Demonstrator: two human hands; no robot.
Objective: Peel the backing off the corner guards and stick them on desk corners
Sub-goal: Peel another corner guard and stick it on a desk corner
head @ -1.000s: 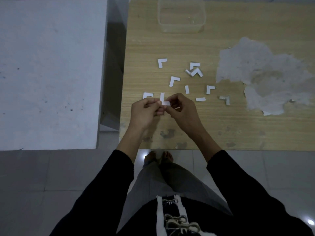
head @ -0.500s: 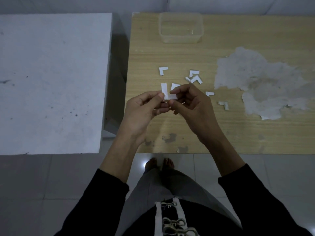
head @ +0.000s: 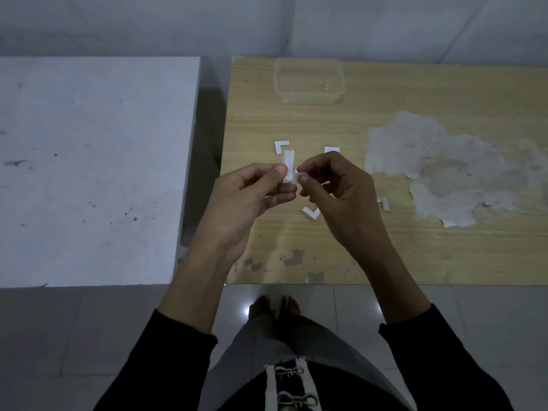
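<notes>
While my left hand (head: 246, 200) is pinching the corner guard (head: 288, 161) steady, my right hand (head: 341, 200) is pinching and slowly peeling its backing (head: 300, 174)

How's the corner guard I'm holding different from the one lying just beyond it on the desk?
The held corner guard is pinched between left hand and right hand, above the wooden desk; the lying corner guard rests flat, untouched. The held one's corner points toward you, the lying one's away. Both are white L-shapes.
</notes>
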